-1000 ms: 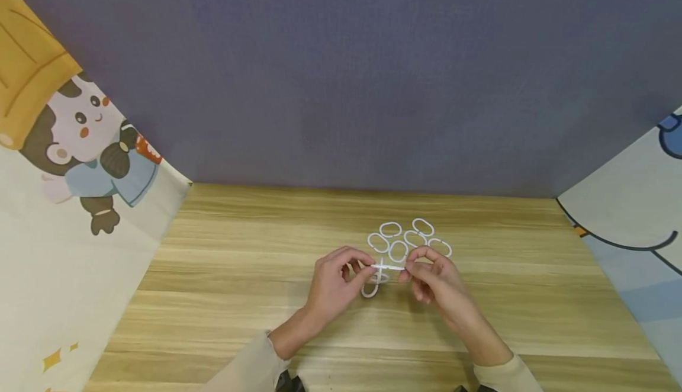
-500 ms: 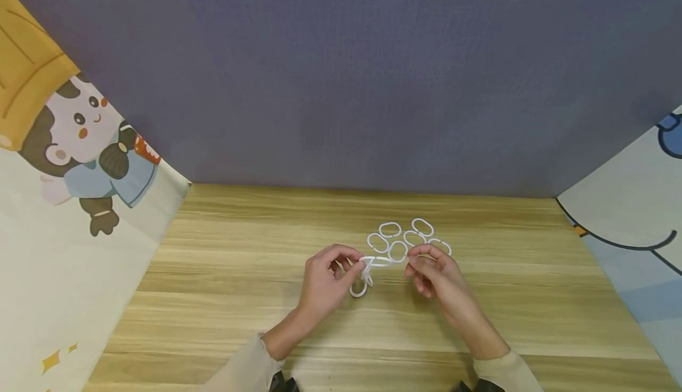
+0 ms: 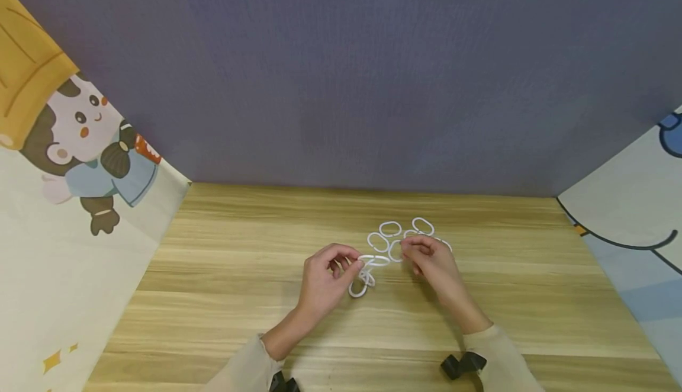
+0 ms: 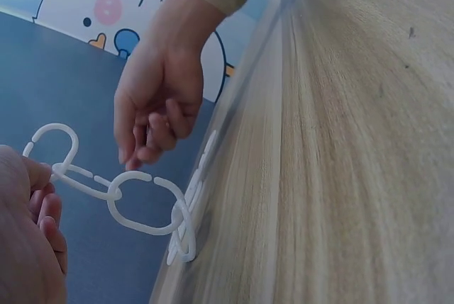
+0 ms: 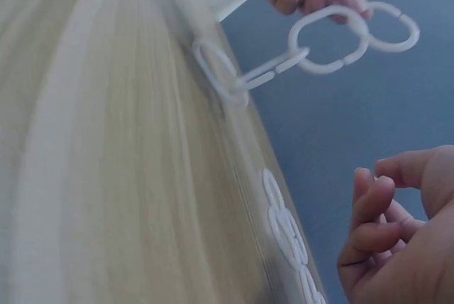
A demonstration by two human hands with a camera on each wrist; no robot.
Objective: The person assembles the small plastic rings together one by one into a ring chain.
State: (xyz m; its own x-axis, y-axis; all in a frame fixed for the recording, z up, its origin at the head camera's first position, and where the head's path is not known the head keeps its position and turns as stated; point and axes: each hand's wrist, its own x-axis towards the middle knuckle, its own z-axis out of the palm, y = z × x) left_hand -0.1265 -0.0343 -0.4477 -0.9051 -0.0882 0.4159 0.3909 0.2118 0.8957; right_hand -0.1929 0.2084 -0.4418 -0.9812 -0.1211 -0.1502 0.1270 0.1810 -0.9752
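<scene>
My left hand [image 3: 327, 282] pinches the top of a short chain of white plastic C-shaped links between thumb and fingertips. In the left wrist view, the upper link [image 4: 76, 149] sits at the fingertips, and a middle link [image 4: 142, 228] hangs below it, joined through the others. At the tabletop lies the chain's lowest link [image 5: 201, 63], seen in the right wrist view. My right hand [image 3: 434, 264] hovers over the nearest loose links, fingers loosely bent with nothing between them. Part of the loose group is hidden under it.
Several loose white links lie flat behind the hands, among them one link [image 3: 391, 222] at the back and another link [image 3: 431, 226] farther right. The wooden tabletop [image 3: 240, 250] meets a grey-blue back panel [image 3: 341, 84]. Cartoon-printed side panels [image 3: 32, 285] stand left and right.
My right hand has left the chain and moved slightly left and away over the loose links. My left hand has shifted a little left with the chain.
</scene>
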